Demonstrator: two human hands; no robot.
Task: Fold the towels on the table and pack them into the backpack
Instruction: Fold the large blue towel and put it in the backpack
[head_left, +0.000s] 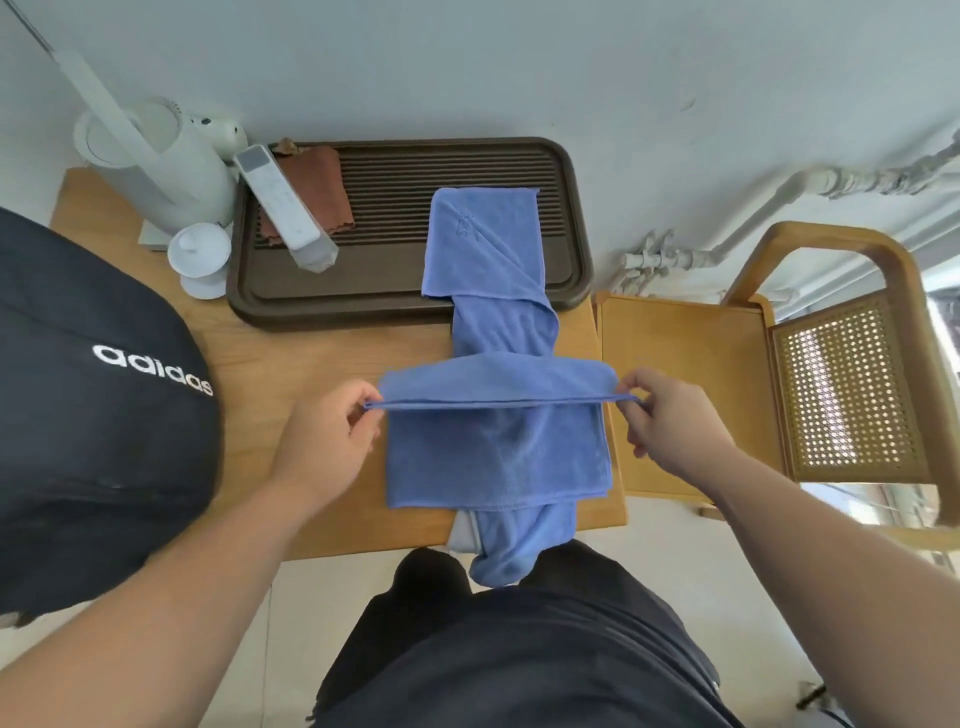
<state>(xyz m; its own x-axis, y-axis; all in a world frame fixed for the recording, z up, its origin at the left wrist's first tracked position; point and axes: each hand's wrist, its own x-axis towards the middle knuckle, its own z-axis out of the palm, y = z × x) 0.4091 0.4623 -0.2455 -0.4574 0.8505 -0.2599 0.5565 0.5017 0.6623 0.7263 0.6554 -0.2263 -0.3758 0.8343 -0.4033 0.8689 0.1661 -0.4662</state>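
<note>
Backpack (93, 415) of smooth black fabric with white lettering bulges left of the tray (363, 280), a dark brown rounded rectangle with a ribbed floor. Also left of the tray stand a white plastic kettle (156, 166) and a small white lidded cup (200, 254). On the tray's left part a long white remote (280, 208) lies across a rust-brown cloth (317, 187).

Nearer the person than the tray, on the pale wood tabletop (311, 353), lies the towel (493, 452), blue nubby microfibre folded roughly square. The left hand (327, 441) pinches its hemmed edge at one corner and the right hand (670, 415) pinches the other, drawing it taut and straight above the lower layers. A long blue strip (483, 244) runs from the tray's right part under the fold; whether it is a separate towel I cannot tell.

Right of the tray stands a wooden chair (852, 389) with a woven cane back.
</note>
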